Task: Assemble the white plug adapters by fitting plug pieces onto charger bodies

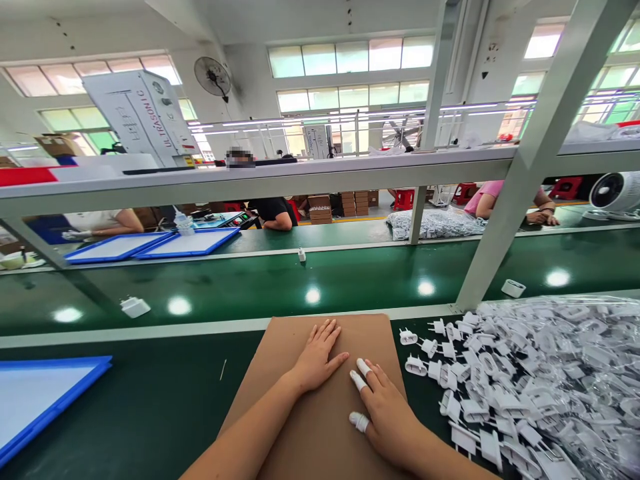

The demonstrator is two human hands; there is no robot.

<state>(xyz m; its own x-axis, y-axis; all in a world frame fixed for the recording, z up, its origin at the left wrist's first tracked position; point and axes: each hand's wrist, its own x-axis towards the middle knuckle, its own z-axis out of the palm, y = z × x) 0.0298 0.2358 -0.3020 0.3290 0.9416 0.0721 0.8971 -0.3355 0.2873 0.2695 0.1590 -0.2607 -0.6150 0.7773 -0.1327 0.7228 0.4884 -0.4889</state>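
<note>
A brown cardboard sheet lies on the dark green worktop in front of me. My left hand rests flat on its upper part, fingers stretched out and holding nothing. Lower and to the right, my right hand also lies on the cardboard, fingers apart, with white covers on the thumb and two fingertips. Beside the cardboard on the right is a large heap of white plug housings with metal pins, the nearest ones close to the sheet's right edge.
A blue-rimmed white tray sits at left. Past a pale ledge, the green conveyor belt carries white plug pieces. A slanted metal post and overhead shelf stand ahead. Co-workers sit across the belt.
</note>
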